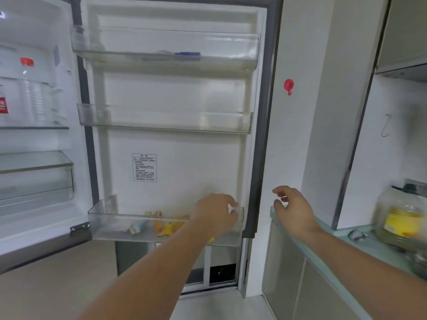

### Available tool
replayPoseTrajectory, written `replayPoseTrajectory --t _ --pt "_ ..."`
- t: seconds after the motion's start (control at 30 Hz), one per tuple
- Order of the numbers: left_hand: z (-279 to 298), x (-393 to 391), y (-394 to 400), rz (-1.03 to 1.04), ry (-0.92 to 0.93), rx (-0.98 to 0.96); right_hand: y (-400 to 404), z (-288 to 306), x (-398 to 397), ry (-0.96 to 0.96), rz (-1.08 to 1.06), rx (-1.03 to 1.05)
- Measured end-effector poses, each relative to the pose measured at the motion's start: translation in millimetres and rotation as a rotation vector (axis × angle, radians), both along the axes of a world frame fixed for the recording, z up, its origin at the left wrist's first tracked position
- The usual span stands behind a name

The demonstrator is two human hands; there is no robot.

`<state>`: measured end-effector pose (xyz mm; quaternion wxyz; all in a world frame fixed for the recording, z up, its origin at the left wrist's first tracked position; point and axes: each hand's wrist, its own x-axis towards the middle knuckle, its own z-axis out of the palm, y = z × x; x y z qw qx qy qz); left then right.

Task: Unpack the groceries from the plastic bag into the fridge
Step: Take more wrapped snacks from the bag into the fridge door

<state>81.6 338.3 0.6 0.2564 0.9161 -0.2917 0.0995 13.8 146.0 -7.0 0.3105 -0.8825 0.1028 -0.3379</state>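
Note:
The fridge door (pixel 184 146) stands wide open in front of me. Its bottom door bin (pixel 108 224) holds several small yellow and orange packets (pixel 168 227) and a pale tube. My left hand (pixel 215 215) reaches into the right end of that bin and pinches a small white item (pixel 231 208). My right hand (pixel 293 209) hovers over the corner of the glass counter (pixel 323 255), fingers loosely curled and holding nothing. The plastic bag is out of view.
The two upper door bins (pixel 161 121) are nearly bare; a blue item (pixel 187 54) lies in the top one. A clear bottle with a red cap (pixel 28 88) stands on a fridge shelf at left. A large jar (pixel 402 215) sits on the counter at right.

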Motion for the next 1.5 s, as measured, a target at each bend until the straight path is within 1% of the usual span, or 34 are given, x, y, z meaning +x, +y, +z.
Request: replayPoseTrajectory --t 0.1,0.2,0.37,0.5,0.6,0.73,0.97,1.1,1.23,1.33,1.43,1.5 --pt "-12 0 -8 0.015 -0.02 0.161 -7 0 8 0.005 0.021 0.006" --pt "-16 -3 -15 0.042 -0.036 0.228 -12 -1 15 0.011 0.06 0.018" --pt "-21 -14 -21 0.122 -0.069 0.275 -18 -1 24 0.035 0.144 0.003" --pt "-26 -27 -21 0.174 -0.071 0.242 -22 1 24 0.07 0.222 0.036" --pt "-28 -40 -18 0.226 -0.078 0.259 -21 0 25 0.107 0.255 0.088" --pt "-27 -62 -7 0.313 -0.077 0.269 -12 1 22 0.044 0.277 0.199" --pt "-21 -96 37 0.327 -0.022 0.281 19 4 3 -0.033 0.344 0.269" --pt "-18 -118 71 0.297 -0.033 0.309 39 10 -15 -0.097 0.313 0.28" --pt "-24 -142 114 0.28 -0.031 0.238 67 14 -41 -0.198 0.246 0.331" --pt "-26 -161 152 0.283 -0.039 0.184 101 19 -66 -0.227 0.211 0.343" --pt "-30 -178 195 0.294 -0.035 0.143 142 19 -96 -0.248 0.238 0.31" --pt "-32 -189 221 0.293 -0.006 0.057 169 18 -115 -0.28 0.308 0.265"
